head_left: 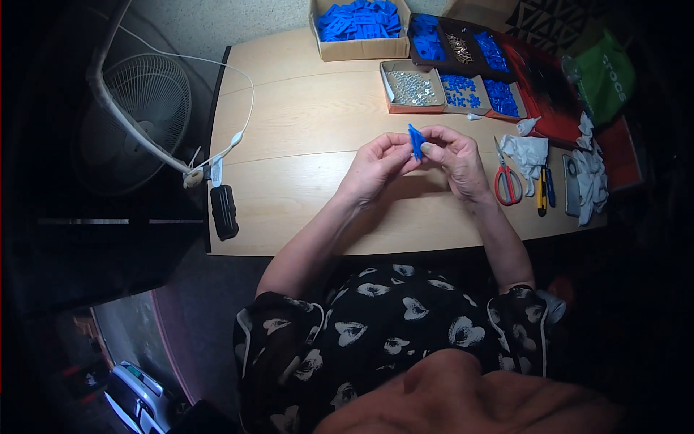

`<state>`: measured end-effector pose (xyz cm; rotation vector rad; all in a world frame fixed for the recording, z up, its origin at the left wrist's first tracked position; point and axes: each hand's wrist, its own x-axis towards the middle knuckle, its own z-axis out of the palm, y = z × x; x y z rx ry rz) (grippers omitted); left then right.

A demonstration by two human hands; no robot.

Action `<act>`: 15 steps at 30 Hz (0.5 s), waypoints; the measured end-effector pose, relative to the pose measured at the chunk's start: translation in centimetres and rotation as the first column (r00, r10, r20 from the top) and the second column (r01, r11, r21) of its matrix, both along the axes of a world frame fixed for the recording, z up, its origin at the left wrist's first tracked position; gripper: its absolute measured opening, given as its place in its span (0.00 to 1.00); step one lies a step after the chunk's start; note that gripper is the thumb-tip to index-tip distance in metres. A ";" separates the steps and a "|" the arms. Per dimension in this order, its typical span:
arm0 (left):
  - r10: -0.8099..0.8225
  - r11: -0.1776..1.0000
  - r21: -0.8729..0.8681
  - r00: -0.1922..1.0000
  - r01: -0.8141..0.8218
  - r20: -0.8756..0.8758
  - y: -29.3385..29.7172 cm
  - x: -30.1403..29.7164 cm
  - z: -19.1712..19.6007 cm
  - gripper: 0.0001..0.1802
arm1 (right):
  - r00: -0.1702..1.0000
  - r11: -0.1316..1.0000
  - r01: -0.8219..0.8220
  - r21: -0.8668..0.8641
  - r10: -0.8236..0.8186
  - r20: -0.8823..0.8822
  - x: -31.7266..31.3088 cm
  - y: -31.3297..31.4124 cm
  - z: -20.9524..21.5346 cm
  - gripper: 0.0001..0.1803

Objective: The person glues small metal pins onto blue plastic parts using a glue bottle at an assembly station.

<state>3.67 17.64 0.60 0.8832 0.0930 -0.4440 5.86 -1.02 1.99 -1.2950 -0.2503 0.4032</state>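
A small blue plastic part (416, 140) is held up over the middle of the table, pinched between both hands. My left hand (379, 165) grips its left side with thumb and fingers, while my right hand (455, 155) presses its thumb against the other side. Fingers cover much of the part, so its full shape is hidden. Just beyond the hands stand small open boxes: one of shiny metal bits (412, 87), one of small blue pieces (461, 91) and one of larger blue pieces (502, 98).
A cardboard box of flat blue parts (359, 22) stands at the back. Red-handled scissors (508, 184), a yellow cutter (541, 192), a phone (572, 184) and crumpled white cloth (591, 181) lie at right. A black case (224, 212) and a fan (144, 116) are at left.
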 end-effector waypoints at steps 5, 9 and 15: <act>0.055 0.987 0.144 0.996 -0.064 0.069 1.1 0.5 -0.1 0.14 | 0.996 0.997 0.077 0.012 -0.076 -0.039 0.1 0.9 -0.5 0.16; 0.099 0.980 0.166 0.992 -0.112 0.082 1.3 0.5 0.0 0.15 | 0.993 0.994 0.113 -0.006 -0.113 -0.012 0.4 0.9 -1.8 0.16; 0.103 0.968 0.221 0.992 -0.117 0.075 1.3 0.5 -0.7 0.17 | 0.982 0.979 0.188 -0.085 -0.188 0.012 -0.1 2.2 -0.7 0.13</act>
